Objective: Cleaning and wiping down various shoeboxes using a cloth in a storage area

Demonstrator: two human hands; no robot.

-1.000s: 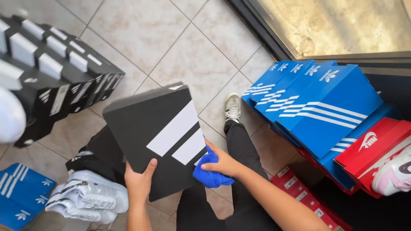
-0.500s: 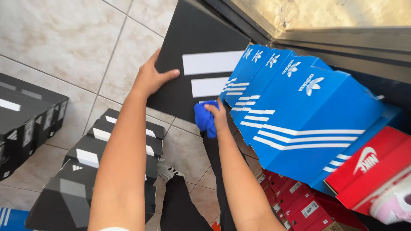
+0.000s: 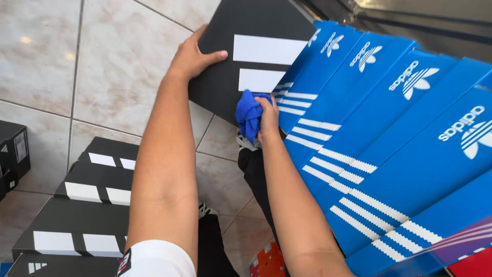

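Against the row of blue shoe boxes (image 3: 389,154) at my right, the black shoe box (image 3: 225,77) with white stripes is held up above the tiled floor (image 3: 102,66), its right edge tucked behind the first blue lid. My left hand (image 3: 192,56) grips the box's left edge, thumb lying across the lid. My right hand (image 3: 268,120) is closed around a bunched blue cloth (image 3: 249,115) at the box's lower edge; whether the cloth touches the box I cannot tell. Hands are apart. Below my left arm, more black striped boxes (image 3: 87,205) sit stacked on the floor. Red boxes (image 3: 266,259) show at bottom.
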